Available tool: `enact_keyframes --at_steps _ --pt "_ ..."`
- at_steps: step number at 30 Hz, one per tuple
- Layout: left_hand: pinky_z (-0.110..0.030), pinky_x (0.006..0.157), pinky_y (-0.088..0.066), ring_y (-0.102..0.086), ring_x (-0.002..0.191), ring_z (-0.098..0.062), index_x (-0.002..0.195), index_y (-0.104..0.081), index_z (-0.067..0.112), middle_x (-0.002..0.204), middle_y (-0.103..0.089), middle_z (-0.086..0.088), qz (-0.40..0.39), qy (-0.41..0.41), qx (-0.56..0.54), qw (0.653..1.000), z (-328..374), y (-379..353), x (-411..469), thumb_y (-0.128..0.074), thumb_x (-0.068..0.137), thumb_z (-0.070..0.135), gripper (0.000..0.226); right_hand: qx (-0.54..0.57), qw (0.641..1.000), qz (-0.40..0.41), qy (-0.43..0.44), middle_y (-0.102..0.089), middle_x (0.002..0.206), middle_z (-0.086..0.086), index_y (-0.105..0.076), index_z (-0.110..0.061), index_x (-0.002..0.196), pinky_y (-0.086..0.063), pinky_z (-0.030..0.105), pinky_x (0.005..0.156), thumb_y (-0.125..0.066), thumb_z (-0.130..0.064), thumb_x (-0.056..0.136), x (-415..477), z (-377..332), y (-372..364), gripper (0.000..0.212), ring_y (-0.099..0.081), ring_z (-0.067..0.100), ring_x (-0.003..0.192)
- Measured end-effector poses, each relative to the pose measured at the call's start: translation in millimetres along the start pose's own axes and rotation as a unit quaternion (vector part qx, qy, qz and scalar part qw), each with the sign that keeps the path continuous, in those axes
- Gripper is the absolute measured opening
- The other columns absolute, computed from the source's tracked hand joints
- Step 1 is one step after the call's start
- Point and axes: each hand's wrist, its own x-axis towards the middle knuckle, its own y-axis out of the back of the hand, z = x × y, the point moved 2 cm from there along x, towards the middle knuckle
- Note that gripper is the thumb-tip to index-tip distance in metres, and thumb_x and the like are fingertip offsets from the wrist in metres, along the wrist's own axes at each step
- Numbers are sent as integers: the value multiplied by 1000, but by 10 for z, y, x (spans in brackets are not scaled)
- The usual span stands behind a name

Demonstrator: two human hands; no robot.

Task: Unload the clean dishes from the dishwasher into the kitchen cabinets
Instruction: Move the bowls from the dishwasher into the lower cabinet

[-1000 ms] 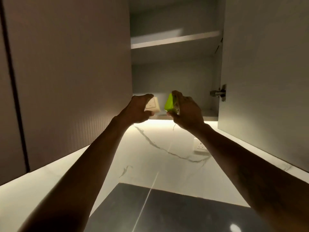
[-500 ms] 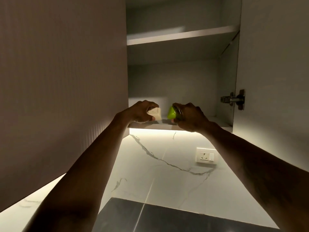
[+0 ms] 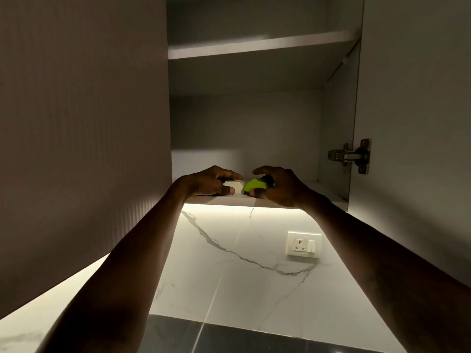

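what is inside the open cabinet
At the front of the bottom shelf, the left hand grips a cream piece and the right hand grips a green piece, side by side. The top of the upper shelf is hidden from below, as is the bottom shelf farther back.

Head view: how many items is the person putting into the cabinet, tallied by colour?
Cream: 1, the cream item, gripped by the left hand.
Lime green: 1, the lime-green item, pinched by the right hand.
Total: 2, both low at the front of the bottom shelf; what kind of dish each is cannot be told.
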Motion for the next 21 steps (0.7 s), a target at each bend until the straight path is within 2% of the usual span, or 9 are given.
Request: enact_keyframes --at_steps 4,9,12,17,21 --pt "-18 92 -53 -60 118 -17 147 -49 12 141 -56 -2 7 -9 -74 997 -62 -24 -44 -63 95 1 55 -4 1000 -6 -5 -63 133 1 -63 -21 133 -49 25 94 -82 -35 80 27 24 15 59 -60 19 117" --pt "-16 91 -53 -59 119 -18 145 -52 10 141 -55 -1 22 -16 -106 994 -66 -44 -83 -61 94 -5 54 -8 1000 -3 -4 -65 129 1 -66 -18 129 -44 19 85 -77 -28 85 26 29 11 46 -57 12 106" --pt "-15 89 -53 -57 120 -22 144 -53 11 140 -55 -2 32 -14 -102 994 -83 -50 -71 -61 94 -6 54 -9 1000 2 -6 -65 130 2 -66 -18 130 -44 21 87 -76 -28 86 3 15 19 46 -59 17 111" --pt "-25 98 -50 -55 121 -24 141 -56 13 137 -55 -2 53 -14 -96 994 -70 -81 -42 -62 92 -7 53 -36 999 15 -19 -66 127 2 -64 -21 129 -52 30 94 -77 -40 83 -10 15 -2 52 -63 22 110" --pt "-21 92 -52 -58 117 -21 136 -60 13 129 -59 2 84 -26 -91 992 -91 -101 -52 -67 90 -5 50 -62 997 26 -29 -67 127 3 -63 -20 130 -52 29 91 -77 -46 80 -20 24 14 58 -64 23 108"
